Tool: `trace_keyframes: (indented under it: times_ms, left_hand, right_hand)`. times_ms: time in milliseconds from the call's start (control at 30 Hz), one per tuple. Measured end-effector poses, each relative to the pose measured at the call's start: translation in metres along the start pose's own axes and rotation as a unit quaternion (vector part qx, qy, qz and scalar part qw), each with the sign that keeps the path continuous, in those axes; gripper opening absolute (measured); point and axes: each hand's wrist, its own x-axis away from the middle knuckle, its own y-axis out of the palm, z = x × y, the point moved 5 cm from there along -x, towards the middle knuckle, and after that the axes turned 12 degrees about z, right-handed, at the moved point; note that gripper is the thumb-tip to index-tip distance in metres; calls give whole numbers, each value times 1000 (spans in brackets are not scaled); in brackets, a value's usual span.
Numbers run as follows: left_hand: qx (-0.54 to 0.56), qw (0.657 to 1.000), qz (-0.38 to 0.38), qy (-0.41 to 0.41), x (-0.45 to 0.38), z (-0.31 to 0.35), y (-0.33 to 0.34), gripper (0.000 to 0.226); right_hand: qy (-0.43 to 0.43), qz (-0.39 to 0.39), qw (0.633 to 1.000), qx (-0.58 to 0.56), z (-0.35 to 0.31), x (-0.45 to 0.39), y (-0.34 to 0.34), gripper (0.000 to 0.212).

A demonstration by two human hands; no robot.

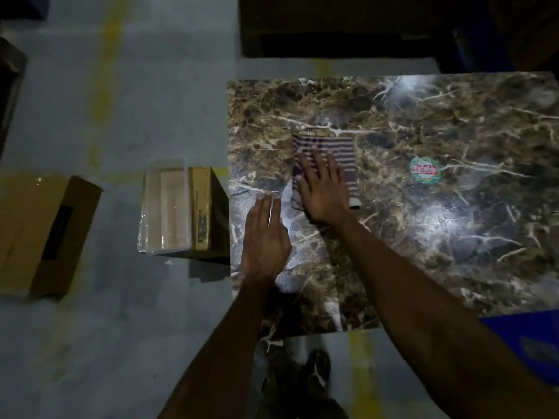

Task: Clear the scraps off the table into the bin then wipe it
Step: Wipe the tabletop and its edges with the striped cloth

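Note:
A brown marble-patterned table (423, 237) fills the right half of the head view. On its left part lies a striped purple-and-white cloth (341, 158). My right hand (320, 192) presses flat on the cloth with fingers spread and straight. My left hand (264, 237) rests flat on the bare tabletop near the left edge, just left of the cloth, fingers straight. A clear plastic bin (165, 211) stands on the floor to the left of the table, against a small cardboard box (208, 207).
A round green-and-red sticker (425, 170) is on the tabletop to the right of the cloth. An open cardboard box (45, 231) lies on the floor at far left. A blue object (529, 343) sits at the table's near right corner. Dark furniture (332, 25) stands behind the table.

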Motion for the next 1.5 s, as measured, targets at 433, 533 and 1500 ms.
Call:
trace_keyframes:
  times_ms: [433, 533, 1500]
  left_hand:
    - [-15, 1000, 6, -21, 5, 2, 1, 56]
    - [-22, 999, 12, -27, 5, 3, -1, 56]
    - [-39, 997, 12, -72, 0, -1, -8, 50]
  right_hand:
    - [30, -22, 999, -2, 33, 40, -15, 64]
    - [26, -18, 999, 1, 12, 14, -9, 67]
    - [-116, -36, 993, -8, 12, 139, -13, 58]
